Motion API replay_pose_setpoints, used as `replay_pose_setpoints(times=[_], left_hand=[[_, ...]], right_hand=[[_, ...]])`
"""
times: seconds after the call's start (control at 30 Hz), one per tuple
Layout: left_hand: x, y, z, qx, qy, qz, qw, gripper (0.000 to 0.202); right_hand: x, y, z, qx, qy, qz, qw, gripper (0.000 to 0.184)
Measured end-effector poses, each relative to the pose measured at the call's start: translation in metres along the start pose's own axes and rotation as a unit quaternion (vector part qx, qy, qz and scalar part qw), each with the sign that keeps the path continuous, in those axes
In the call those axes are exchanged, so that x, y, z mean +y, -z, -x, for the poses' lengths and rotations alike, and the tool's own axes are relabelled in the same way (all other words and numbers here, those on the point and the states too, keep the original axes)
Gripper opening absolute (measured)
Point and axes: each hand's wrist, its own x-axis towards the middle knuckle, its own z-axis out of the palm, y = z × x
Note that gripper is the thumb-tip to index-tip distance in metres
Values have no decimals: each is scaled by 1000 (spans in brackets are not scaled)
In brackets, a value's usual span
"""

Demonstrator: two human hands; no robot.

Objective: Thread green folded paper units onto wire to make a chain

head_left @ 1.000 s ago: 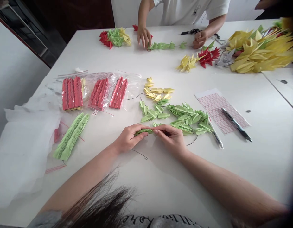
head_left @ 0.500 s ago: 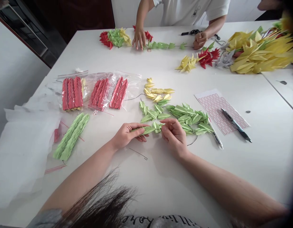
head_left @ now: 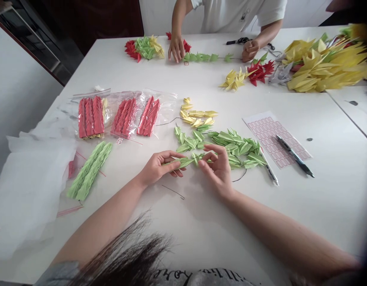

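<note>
Between the thumb and fingers of my left hand [head_left: 161,167] is a green folded paper piece [head_left: 183,162], its tip pointing right. Just right of it, my right hand [head_left: 216,169] has its thumb and fingers apart, beside a dark thread and a small green paper piece [head_left: 196,158]. Whether the fingertips touch the thread cannot be made out. Behind the hands lies a strand of green folded paper [head_left: 239,147], with yellow folded paper pieces [head_left: 198,114] farther back. A thin hooked metal needle [head_left: 173,192] lies on the table in front of my hands.
Bags of red folded paper [head_left: 123,117] and a green bundle [head_left: 90,171] lie left, near white sheeting [head_left: 31,190]. On the right are a label sheet [head_left: 272,133], a black pen [head_left: 294,156] and a white pen [head_left: 271,172]. Across the table, a co-worker's hands handle a green paper strand [head_left: 204,57].
My right hand's thumb and fingers have spread from a pinch near the thread. My left hand keeps its hold on the green piece. The co-worker's hand has shifted slightly right.
</note>
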Motion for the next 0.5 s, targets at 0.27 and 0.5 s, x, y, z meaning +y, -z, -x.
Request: replay_pose_setpoints(times=[0.27, 0.5], left_hand=[[6, 4, 1, -49, 18, -30, 998, 48], [3, 8, -1, -29, 16, -3, 999, 47]], right_hand=[[-1, -1, -3, -127, 159, 118, 972, 29], [1, -2, -1, -59, 128, 127, 982, 14]])
